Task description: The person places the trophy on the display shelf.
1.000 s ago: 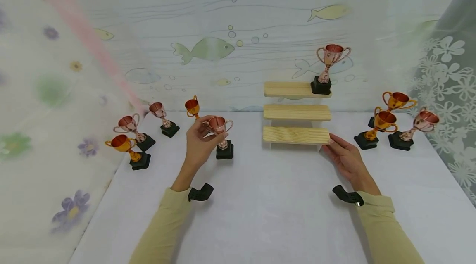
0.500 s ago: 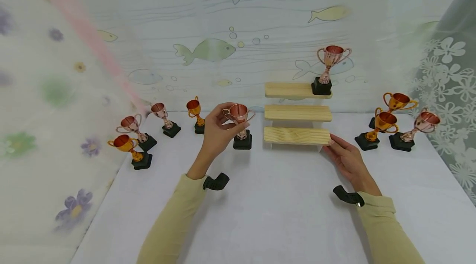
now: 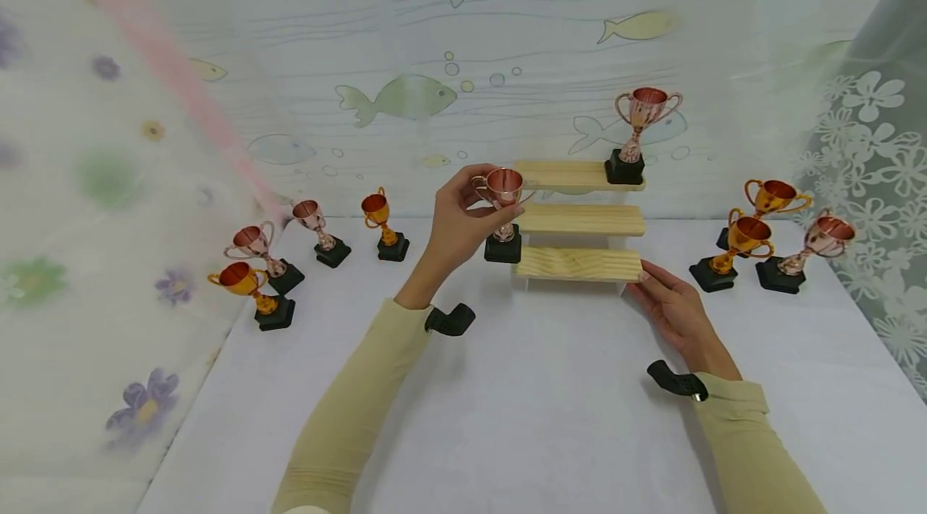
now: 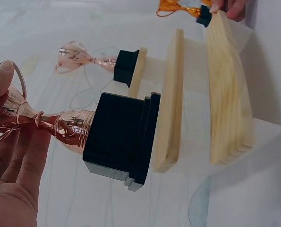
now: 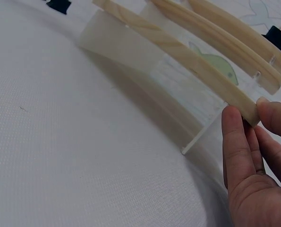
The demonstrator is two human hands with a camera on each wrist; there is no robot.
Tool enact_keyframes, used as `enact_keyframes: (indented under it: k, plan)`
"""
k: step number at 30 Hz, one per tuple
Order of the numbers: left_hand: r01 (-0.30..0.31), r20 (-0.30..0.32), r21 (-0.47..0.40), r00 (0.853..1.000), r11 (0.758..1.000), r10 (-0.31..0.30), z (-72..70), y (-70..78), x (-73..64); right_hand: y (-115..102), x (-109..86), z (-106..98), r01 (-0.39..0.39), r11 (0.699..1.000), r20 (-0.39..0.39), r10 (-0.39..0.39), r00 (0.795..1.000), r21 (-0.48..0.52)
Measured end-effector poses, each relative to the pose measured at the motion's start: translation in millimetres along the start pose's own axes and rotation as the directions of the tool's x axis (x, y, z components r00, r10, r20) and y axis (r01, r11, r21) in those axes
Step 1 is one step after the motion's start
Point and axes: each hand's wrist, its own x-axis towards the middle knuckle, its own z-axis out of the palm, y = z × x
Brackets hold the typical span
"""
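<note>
My left hand (image 3: 463,224) grips a rose-gold trophy cup (image 3: 504,186) by its bowl, thumb in front. The cup's black base (image 4: 119,135) hangs in the air at the left end of a three-tier wooden stand (image 3: 579,263). In the left wrist view the base is beside the middle shelf (image 4: 171,104); whether they touch I cannot tell. My right hand (image 3: 672,309) pinches the right end of the lowest shelf (image 5: 197,68) between thumb and fingers. Another rose-gold trophy (image 3: 637,136) stands upright on the top shelf's right end.
Several gold and rose-gold trophies stand at the left of the white table, among them a gold one (image 3: 391,224) near the back edge. Three more, including a gold one (image 3: 739,248), stand to the right of the stand. A fish-patterned curtain (image 3: 405,31) hangs behind.
My left hand has carried the rose-gold trophy rightward and upward, from near the back gold trophy to the stand's left end. The right hand has stayed on the lowest shelf.
</note>
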Motion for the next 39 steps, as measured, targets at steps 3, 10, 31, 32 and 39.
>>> enact_keyframes:
  k: [3, 10, 31, 32, 39]
  plan:
    - [-0.016, 0.009, -0.010, 1.000, 1.000, 0.016, 7.2, 0.1, 10.6, 0.2, 0.2, -0.9, 0.001, 1.000, 0.002, -0.001, 1.000, 0.000]
    - [-0.025, -0.009, -0.038, 1.000, 0.999, 0.025, 20.0, 1.7, 30.3, 1.0, 0.6, -1.1, 0.000, 1.000, -0.008, 0.000, 1.000, 0.022]
    - [0.027, -0.073, -0.047, 0.997, 0.999, -0.030, 59.9, -8.7, 86.8, 0.2, 0.5, -0.3, 0.007, 1.000, -0.006, -0.007, 1.000, -0.016]
    - [0.027, -0.077, -0.044, 0.997, 0.999, -0.031, 61.3, -10.1, 88.3, 0.2, 0.5, -0.2, 0.008, 1.000, -0.007, -0.008, 1.000, -0.017]
    - [0.027, -0.087, -0.024, 0.996, 0.999, -0.029, 71.3, -13.8, 95.1, 0.3, 1.1, 0.5, 0.011, 1.000, -0.017, -0.012, 1.000, -0.026]
